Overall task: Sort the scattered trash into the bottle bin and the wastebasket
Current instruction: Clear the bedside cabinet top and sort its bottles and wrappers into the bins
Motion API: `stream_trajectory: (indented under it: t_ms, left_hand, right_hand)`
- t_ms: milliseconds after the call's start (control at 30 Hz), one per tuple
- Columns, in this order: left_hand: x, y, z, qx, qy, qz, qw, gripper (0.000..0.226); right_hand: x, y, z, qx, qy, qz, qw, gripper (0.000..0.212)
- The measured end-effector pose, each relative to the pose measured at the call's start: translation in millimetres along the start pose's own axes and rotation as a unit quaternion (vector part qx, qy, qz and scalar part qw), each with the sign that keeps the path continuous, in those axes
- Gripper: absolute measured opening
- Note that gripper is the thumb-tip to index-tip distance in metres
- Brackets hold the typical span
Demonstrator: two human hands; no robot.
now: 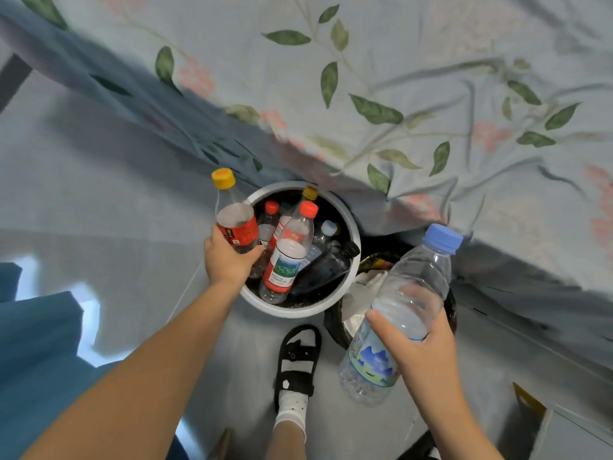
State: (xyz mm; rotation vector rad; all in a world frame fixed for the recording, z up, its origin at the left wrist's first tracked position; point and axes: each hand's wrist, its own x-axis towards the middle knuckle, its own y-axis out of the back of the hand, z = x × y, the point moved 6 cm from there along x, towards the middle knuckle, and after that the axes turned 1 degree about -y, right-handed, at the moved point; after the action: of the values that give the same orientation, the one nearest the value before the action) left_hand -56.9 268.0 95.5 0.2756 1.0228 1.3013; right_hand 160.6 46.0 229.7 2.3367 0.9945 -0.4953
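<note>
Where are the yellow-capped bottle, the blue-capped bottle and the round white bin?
Yellow-capped clear plastic bottle [236,224]: head view, red label.
Blue-capped clear plastic bottle [418,273]: head view, body.
Round white bottle bin [354,227]: head view, right rim.

both forearms bare, no sleeves showing; one foot in a white dotted sock and black buckled sandal

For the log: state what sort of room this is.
Probably a bedroom: a floral-print bedsheet hangs over a bed edge above a pale floor, where a round white bin of plastic bottles and a black-lined wastebasket stand.
</note>
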Motion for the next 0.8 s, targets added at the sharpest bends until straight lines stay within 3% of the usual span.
stream_trajectory:
  t_ms: [167, 367, 667, 733, 800]
  left_hand:
    - [15, -20, 2, 0.056, -0.034, -0.043, 0.997, 0.069]
    - [33, -35, 12, 0.119, -0.055, -0.11, 0.985, 0.069]
    - [34, -51, 10, 0.224, -0.066, -0.175, 0.956, 0.052]
    - [34, -48, 14, 0.233, -0.058, -0.173, 0.955, 0.048]
    - [29, -35, 28, 0.184, -0.036, -0.118, 0.975, 0.046]
  right_hand:
    - [2, -12, -3, 0.011, -0.012, 0.013, 1.0, 0.073]
    - [5, -18, 3, -0.008, -0.021, -0.004, 1.0, 0.058]
    - [8, -29, 4, 0.0, -0.039, 0.004, 0.999, 0.07]
    - [10, -30, 4, -0.001, -0.041, 0.001, 0.999, 0.062]
    - [13, -32, 5, -0.003, -0.041, -0.003, 0.999, 0.056]
